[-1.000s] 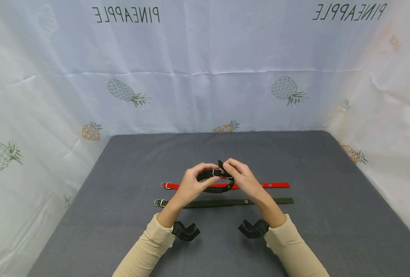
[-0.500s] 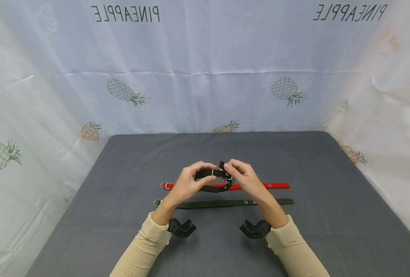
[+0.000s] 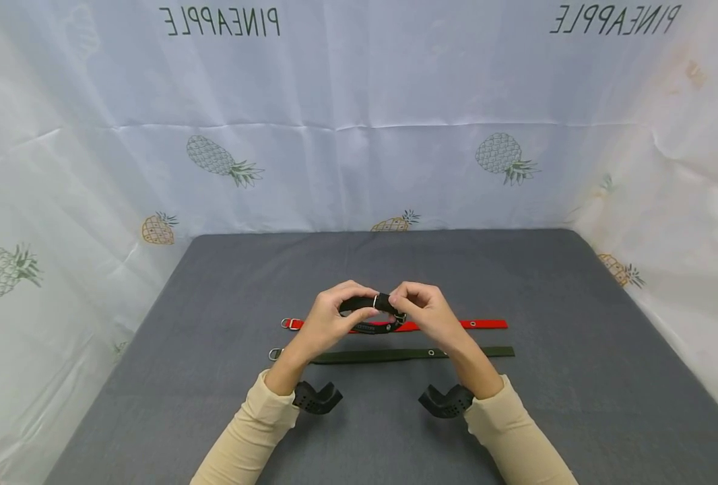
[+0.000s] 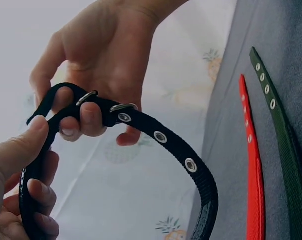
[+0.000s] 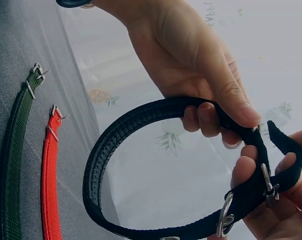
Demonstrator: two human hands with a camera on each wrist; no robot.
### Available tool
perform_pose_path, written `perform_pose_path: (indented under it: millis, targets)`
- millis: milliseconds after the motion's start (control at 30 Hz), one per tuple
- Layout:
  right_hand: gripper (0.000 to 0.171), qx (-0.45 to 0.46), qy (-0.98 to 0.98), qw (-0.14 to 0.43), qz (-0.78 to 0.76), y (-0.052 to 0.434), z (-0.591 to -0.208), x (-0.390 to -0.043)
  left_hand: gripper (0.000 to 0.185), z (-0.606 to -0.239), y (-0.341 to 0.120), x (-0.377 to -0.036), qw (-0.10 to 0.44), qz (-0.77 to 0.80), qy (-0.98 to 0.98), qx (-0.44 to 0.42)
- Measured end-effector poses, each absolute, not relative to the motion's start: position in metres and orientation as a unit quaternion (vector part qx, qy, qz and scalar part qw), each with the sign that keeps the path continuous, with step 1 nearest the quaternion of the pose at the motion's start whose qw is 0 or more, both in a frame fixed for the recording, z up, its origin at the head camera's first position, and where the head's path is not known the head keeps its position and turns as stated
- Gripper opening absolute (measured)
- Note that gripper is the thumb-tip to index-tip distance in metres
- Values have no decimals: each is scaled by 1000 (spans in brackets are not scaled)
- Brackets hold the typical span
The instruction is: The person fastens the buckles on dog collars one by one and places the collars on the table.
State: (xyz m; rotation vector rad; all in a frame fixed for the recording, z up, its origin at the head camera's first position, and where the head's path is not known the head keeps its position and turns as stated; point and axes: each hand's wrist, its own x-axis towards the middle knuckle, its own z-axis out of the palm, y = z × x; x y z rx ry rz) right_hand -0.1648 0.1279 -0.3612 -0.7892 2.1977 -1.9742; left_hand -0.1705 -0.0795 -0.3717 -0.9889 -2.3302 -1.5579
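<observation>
Both hands held black collar (image 3: 372, 315) looped above mat (image 3: 577, 350). Left hand (image 3: 330, 316) pinched strap; right hand (image 3: 424, 312) pinched buckle end. Red collar (image 3: 456, 325), green collar (image 3: 395, 354) lay flat below.

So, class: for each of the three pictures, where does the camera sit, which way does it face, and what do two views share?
Head: worn high, facing forward and down at the grey table; both forearms and hands show.
Left wrist: looks along the left hand at the black collar; right hand opposite.
Right wrist: looks along the right hand's fingers toward the left hand.
Shared: red collar and green collar.
</observation>
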Motion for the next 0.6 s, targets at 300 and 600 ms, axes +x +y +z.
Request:
perform_pose_path:
  millis: [300, 600]
  targets:
    - [23, -257, 720, 30, -644, 127, -362, -165, 23, -372, -77, -170, 116, -508, -776, -357]
    - [13, -243, 704, 41, -666, 127, -363, -164, 24, -373, -77, -170, 115, -510, -776, -352]
